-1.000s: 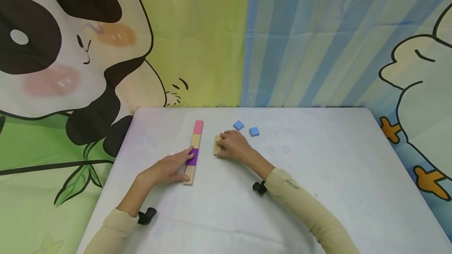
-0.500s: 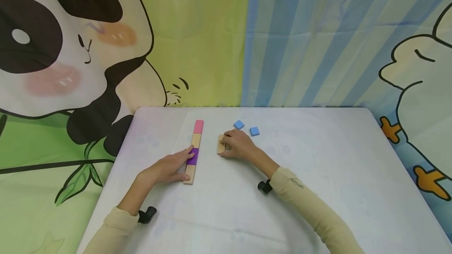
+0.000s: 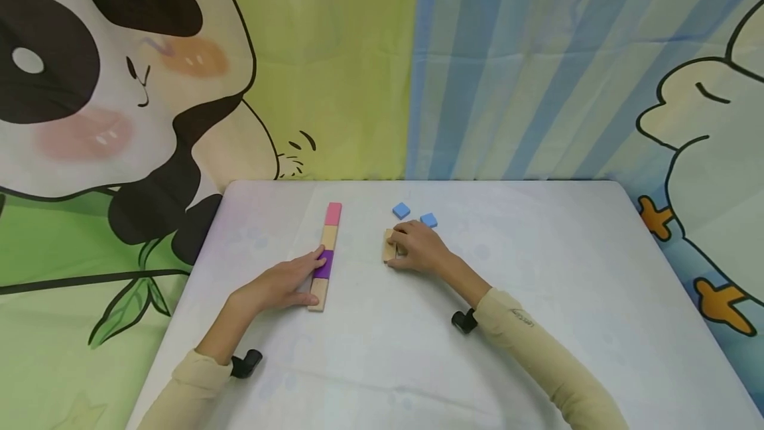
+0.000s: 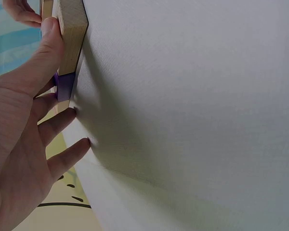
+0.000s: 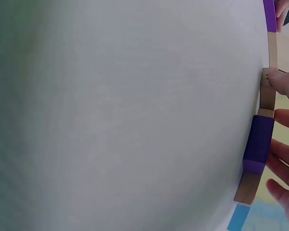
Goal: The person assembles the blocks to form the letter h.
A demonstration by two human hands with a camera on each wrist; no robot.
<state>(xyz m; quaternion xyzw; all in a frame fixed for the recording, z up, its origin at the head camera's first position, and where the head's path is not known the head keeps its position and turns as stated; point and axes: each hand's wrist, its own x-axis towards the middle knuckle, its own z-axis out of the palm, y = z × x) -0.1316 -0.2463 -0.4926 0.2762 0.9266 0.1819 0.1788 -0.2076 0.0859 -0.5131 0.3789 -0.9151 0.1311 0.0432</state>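
My left hand lies along a straight row of blocks, with its thumb on the near wooden block and a fingertip at the purple block. Its other fingers extend straight in the left wrist view. Further along the row come another wooden block and a pink block. To the right of the row, my right hand pinches a wooden block between thumb and fingers. The right wrist view shows a second purple block beside that hand's fingers, hidden by the hand in the head view.
Two blue blocks lie beyond my right hand. Another wooden block appears beside the purple one in the right wrist view. A white cloth covers the table, and a cartoon-printed curtain hangs behind its far edge.
My right hand has slid to the right with the wooden block, widening the gap from the row. The left hand and the row stay in place.
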